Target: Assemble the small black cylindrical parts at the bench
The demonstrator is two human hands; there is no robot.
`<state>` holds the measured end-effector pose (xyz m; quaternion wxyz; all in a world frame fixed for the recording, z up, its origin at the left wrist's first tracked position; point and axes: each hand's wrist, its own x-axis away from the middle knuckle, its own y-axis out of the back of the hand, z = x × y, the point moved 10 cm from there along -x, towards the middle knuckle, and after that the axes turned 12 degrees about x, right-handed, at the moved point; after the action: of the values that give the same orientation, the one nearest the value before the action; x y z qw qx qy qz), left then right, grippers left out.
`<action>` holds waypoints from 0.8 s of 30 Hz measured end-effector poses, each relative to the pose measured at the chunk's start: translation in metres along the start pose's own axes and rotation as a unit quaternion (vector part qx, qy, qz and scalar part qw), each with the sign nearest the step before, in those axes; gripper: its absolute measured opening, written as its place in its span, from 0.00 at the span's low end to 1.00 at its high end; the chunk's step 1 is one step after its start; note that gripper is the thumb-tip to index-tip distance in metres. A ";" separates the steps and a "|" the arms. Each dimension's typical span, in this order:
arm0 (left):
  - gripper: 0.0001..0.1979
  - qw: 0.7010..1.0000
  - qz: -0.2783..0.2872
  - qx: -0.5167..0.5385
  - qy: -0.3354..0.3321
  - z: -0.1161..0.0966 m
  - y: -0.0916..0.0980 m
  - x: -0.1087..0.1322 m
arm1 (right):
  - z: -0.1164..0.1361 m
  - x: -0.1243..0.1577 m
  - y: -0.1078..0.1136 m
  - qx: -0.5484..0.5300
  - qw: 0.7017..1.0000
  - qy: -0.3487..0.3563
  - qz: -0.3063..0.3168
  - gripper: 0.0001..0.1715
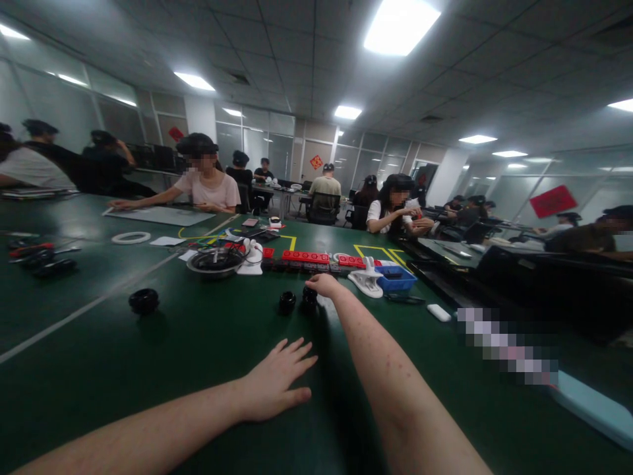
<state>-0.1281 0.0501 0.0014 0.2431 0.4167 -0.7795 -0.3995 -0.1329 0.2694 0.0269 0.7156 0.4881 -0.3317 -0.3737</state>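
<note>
My right hand [322,285] reaches out over the green table, fingers closed on the top of a small shiny black round piece [310,302]. Its exact kind I cannot make out, and the fingers partly cover it. Just left of it stands a similar black round piece with a hollow top [287,303]. A larger black ring-like piece [144,301] sits farther left, by itself. Nearer to me, my left hand [279,380] is spread flat, palm down at the table, with nothing in it.
Behind my right hand runs a row of red and black blocks [306,258]. A metal bowl [212,260], a white stand [366,278], a blue tray [395,278] and a white case [438,313] lie around. Tools [44,257] lie far left. Other people sit across the table.
</note>
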 end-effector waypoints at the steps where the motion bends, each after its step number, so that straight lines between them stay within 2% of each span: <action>1: 0.30 1.000 -0.001 0.002 0.000 -0.001 0.001 0.000 | -0.003 -0.001 -0.005 -0.002 1.000 -0.005 0.017 0.15; 6: 0.33 1.000 0.002 0.004 0.014 0.001 0.000 -0.001 | -0.017 -0.003 -0.022 -0.028 0.996 -0.038 0.077 0.16; 15: 0.30 1.000 -0.013 0.012 0.015 0.002 0.001 -0.001 | -0.038 0.003 -0.028 -0.092 0.987 -0.084 0.106 0.17; 19: 0.30 0.999 -0.021 0.016 0.018 0.001 0.004 -0.001 | -0.048 0.012 -0.024 -0.112 0.984 -0.084 0.108 0.15; 24: 0.31 1.000 -0.013 0.024 0.014 0.001 0.003 0.000 | -0.080 0.045 -0.004 -0.124 0.985 -0.082 0.085 0.13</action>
<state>-0.1304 0.0522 0.0034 0.2388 0.4381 -0.7799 -0.3778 -0.0439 0.2658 0.0033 0.7703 0.3331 -0.3802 -0.3887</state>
